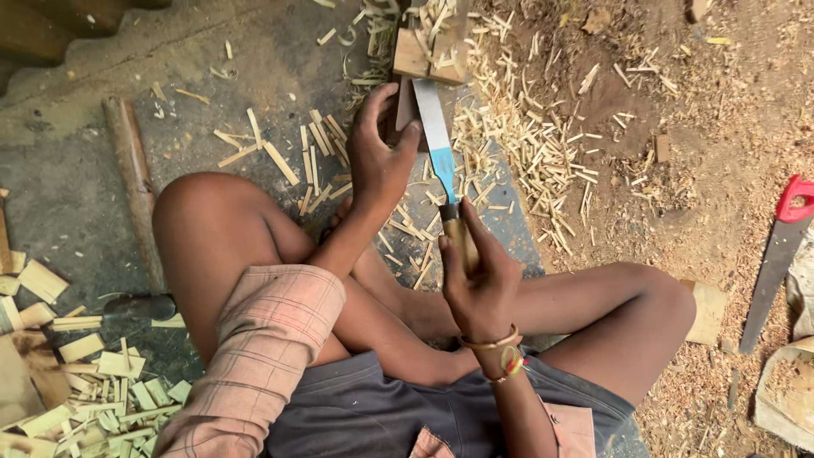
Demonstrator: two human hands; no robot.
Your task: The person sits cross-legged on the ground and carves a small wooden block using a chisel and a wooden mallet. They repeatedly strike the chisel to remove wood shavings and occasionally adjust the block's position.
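Right hand (479, 280) fist closed around wooden handle of chopping knife (435, 136), blade at 12 o'clock. Left hand (379, 153) fingers curled, steadying thin wood piece (405, 108) at 11 against chopping block (428, 55). Best: thumb clear of edge, piece upright.

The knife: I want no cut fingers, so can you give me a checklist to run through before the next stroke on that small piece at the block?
1. Right hand wrapped round the knife handle: ok.
2. Left hand steadying the small wooden piece against the wooden block: ok.
3. Left fingertips away from the blade: not ok, they sit right beside it.
4. Cutting edge turned away from the left hand: cannot tell.
5. Bare legs away from the blade: ok, they lie nearer the body than the blade.
6. Saw out of the way: ok, it lies far to the right on the ground.
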